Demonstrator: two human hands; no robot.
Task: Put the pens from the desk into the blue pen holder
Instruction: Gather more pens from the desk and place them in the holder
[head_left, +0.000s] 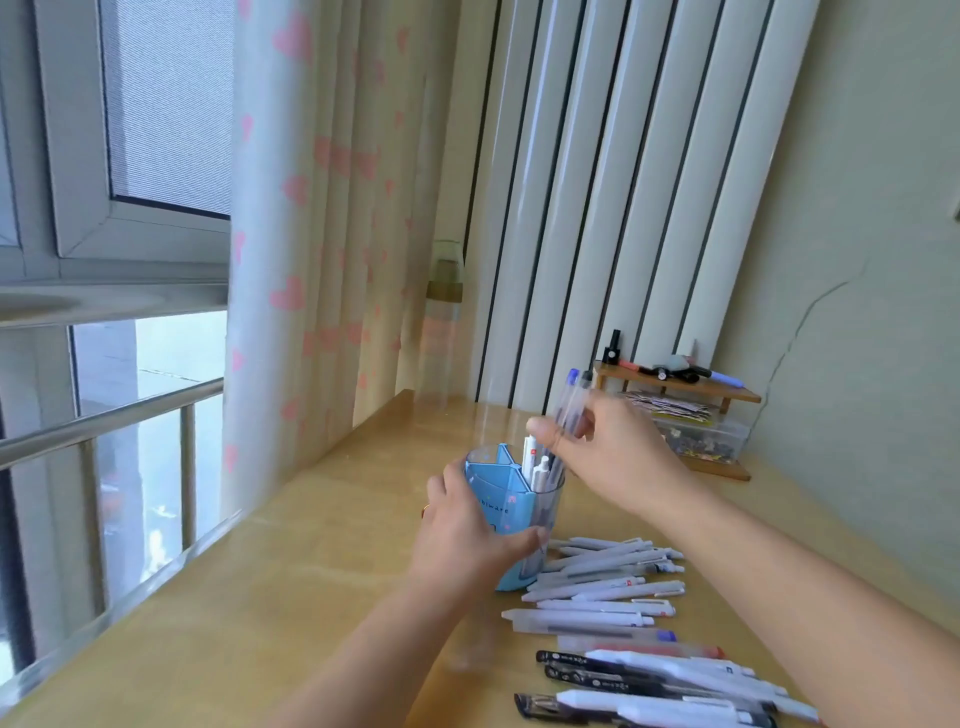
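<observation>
Pinching a clear plastic pen with a blue cap (567, 402) between thumb and fingers, the right hand (613, 452) is holding it nearly upright, cap end up, with its lower end dipping into the round blue plastic pen holder with inner dividers (506, 512). A second clear barrel with a dark cap seems to be sitting in the same pinch, though blur is making that hard to settle. Keeping the pen steep looks deliberate: the open wedge it is entering is narrow and already has a few white pens (535, 465) standing in it, so a slanted entry would likely be catching on them or on a divider.

The left hand (467, 535) is wrapping around the holder's side from about 9 o'clock, thumb across the front, grasping it firmly. That is probably bracing the light cup so it is not tipping or sliding as the pen goes in.

Lying on the pale wooden desk (322, 561) at roughly 4 to 5 o'clock from the holder is the row of loose pens (623, 613), white, grey, clear and black, side by side and just beside the holder's base; most of the task is looking undone. The right forearm is crossing above that row.

At 2 o'clock, well apart against the wall, a small wooden shelf rack (691, 389) is carrying small bottles and oddments. At 12 o'clock a clear drinking bottle (441, 312) is standing near the heart-printed curtain (311, 234). Neither is obstructing the drop.
</observation>
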